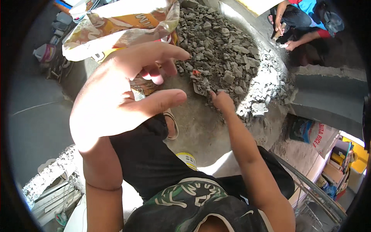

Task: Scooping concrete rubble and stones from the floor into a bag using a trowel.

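The left hand (116, 89) is big and close, at ten o'clock. Its fingers are bent and spread apart, with nothing between them. Past it, at eleven o'clock, is a large orange, yellow and white sack (127, 24) with its mouth open.

The right hand (223, 102) is at two o'clock, by the near edge of the rubble pile (228, 46). Its fingers are curled together on a grey flat tool (200, 86), a bit like a trowel. The tool sits at one o'clock, against the broken grey bits. The pile spreads from twelve o'clock to two o'clock on the floor (193, 127).

Far off at two o'clock, another person (309, 19) is bent low, holding a brown stick-like thing (277, 34). A white and yellow tub (187, 159) is at six o'clock.
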Available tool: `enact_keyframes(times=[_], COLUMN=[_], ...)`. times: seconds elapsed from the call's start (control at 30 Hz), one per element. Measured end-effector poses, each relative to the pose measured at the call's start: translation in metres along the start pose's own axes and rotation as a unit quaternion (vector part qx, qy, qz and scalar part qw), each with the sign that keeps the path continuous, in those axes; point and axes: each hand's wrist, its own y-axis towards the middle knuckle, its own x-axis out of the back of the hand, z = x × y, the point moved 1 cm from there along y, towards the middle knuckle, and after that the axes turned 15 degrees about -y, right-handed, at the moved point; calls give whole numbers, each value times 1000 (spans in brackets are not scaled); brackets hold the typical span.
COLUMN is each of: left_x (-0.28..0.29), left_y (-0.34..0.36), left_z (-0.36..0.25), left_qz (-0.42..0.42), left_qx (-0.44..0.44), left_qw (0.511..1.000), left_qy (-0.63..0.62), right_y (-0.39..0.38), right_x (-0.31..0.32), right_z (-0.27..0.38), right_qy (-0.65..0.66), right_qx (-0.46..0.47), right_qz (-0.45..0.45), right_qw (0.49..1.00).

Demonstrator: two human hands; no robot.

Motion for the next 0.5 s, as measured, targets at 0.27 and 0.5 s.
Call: enact_keyframes(times=[0.27, 0.5], left_x=[10, 77], left_y=[-6, -6], left_z=[5, 39], left_qz=[-24, -410], left_qx=[-12, -93], left_qw=[1000, 906], left_qy=[-7, -49], right_y=[-36, -15], right_x=[-4, 10], right_z=[48, 61], right_qy=[47, 81], right_qx=[-97, -79], right_qz=[-83, -116], right_qw=[991, 987])
